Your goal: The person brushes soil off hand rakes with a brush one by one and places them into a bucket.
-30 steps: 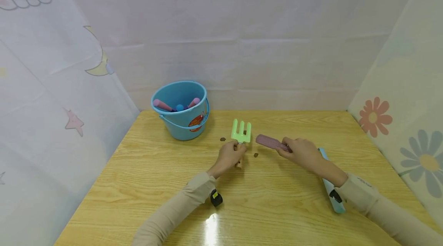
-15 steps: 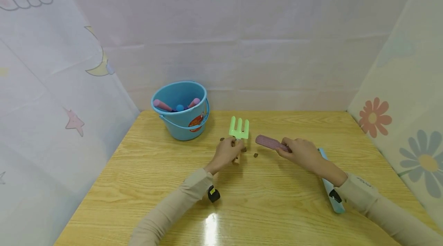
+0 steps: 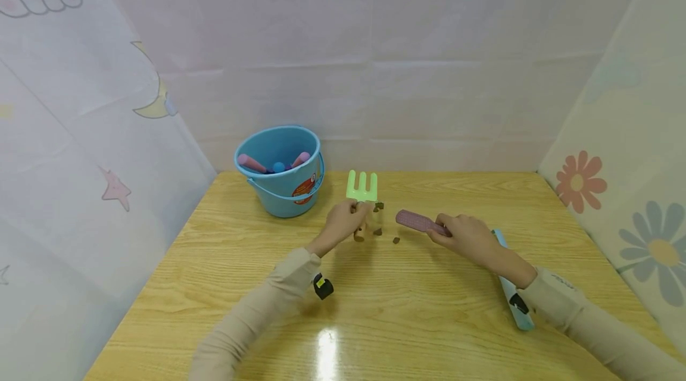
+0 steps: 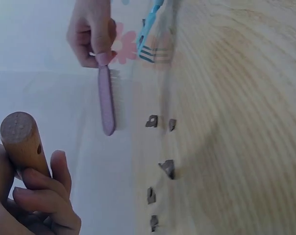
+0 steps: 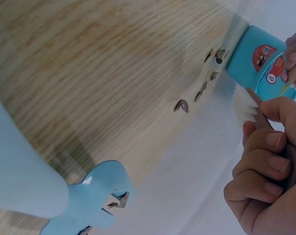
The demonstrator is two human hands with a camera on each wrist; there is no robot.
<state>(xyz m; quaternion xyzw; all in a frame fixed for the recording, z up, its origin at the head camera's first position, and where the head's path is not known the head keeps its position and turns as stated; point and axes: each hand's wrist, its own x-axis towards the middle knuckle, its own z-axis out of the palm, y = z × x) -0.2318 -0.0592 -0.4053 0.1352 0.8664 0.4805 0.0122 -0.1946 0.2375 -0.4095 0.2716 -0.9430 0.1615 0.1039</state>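
My left hand (image 3: 343, 221) grips the wooden handle of a small green garden fork (image 3: 363, 187), tines pointing away from me. The butt of that handle (image 4: 24, 134) shows up close in the left wrist view. To the right, my right hand (image 3: 467, 237) holds a mauve brush (image 3: 415, 221) by its handle; pale bristles (image 5: 243, 105) show in the right wrist view. Between and behind the hands lie several small brown pieces (image 3: 377, 231) on the table, apart from the brush. The fork is above the table in the left wrist view.
A light blue bucket (image 3: 284, 197) with pink-handled tools inside stands at the back left. Beneath my right wrist lies a long light blue tool (image 3: 511, 294) with slots, and a brown piece (image 5: 119, 199) rests on it. Printed cloth walls (image 3: 375, 101) border the wooden table (image 3: 418, 321).
My left hand has moved left and away from me with the fork, uncovering brown pieces on the table. The right hand and brush have stayed nearly still.
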